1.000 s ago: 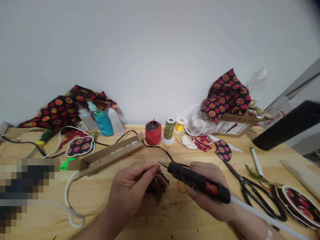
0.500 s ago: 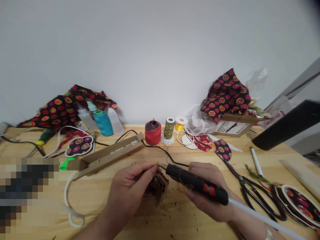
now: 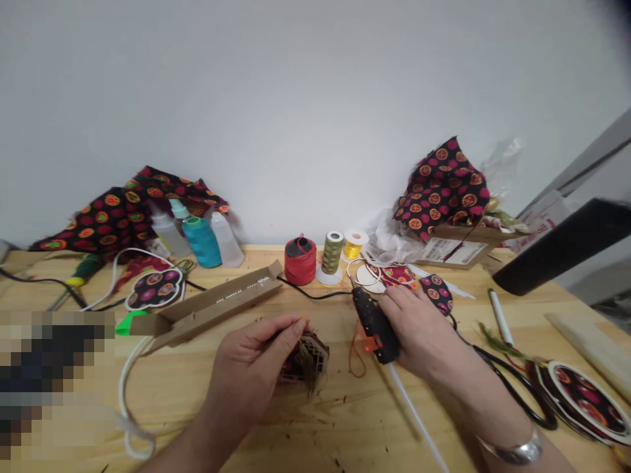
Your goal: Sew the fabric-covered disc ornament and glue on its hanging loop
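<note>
Between thumb and fingers, my left hand pinches a small ornament with a lattice frame; a bit of yellow cord shows at the fingertips. A dark olive tassel lies against its front, and my fingers cover its left part. My right hand is closed around a black hot glue gun, off to the right of the ornament. Its nozzle points toward the wall, and a small red light glows on its body. From its rear a long white glue stick extends toward me.
Behind my hands stand a cardboard tray, red cord spool, olive thread spool and yellow spool. Black-handled scissors lie partly under my right arm. Patterned round pieces are stacked at right. Teal thread stands at left.
My right hand has swung the glue gun away from my left fingertips, to the right, turning its nozzle toward the wall. My left hand stays almost in place with the ornament.
</note>
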A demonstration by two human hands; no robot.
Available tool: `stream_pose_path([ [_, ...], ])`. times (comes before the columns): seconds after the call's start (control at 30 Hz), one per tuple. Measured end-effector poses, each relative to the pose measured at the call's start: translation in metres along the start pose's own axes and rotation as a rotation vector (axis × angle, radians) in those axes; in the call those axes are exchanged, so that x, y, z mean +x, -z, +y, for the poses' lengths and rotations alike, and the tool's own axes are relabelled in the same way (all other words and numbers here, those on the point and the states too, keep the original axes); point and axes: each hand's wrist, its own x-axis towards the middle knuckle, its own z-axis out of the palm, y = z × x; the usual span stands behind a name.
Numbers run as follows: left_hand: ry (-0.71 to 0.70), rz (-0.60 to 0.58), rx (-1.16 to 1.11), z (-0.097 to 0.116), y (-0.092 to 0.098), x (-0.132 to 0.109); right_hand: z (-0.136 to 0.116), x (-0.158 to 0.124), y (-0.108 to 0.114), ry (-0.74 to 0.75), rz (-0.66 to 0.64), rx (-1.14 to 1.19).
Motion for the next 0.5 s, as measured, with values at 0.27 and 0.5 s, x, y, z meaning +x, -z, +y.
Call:
stream_pose_path([
  [0.27,0.012,-0.012,0.007,0.001,0.002,0.0,0.004,0.002,-0.001,0.099,-0.093,-0.018],
  [0.5,0.031,-0.022,0.004,0.0,0.001,0.001,0.003,0.011,0.005,0.221,-0.106,-0.028],
])
